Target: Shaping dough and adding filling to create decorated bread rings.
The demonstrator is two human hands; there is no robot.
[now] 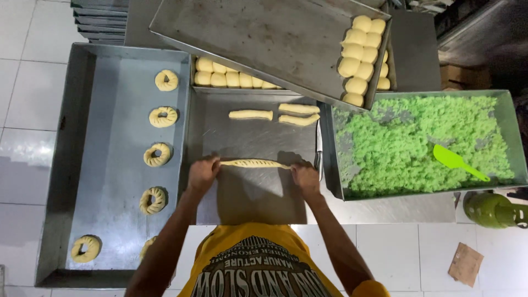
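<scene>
On metal work tray (247, 192) | left hand (202, 173) and right hand (304, 176) each grip one end of dough rope (254, 163), stretched between them | advise even tension, no thin spots | left: tray with dough rings (159, 154) | beyond: three dough sticks (250, 115) | right: green filling (401, 143), spatula (456, 161).

The dough rope (254, 163) is pale yellow with a twisted, ridged pattern, as are the ring-shaped twists (159, 154) on the dull grey steel tray (82, 137). The dough balls (360, 52) are plain pale yellow. The shredded filling (396, 148) is bright green, its spatula (455, 161) lime green. The shirt (253, 264) is mustard yellow with dark print; the floor tiles (27, 82) are white.
</scene>
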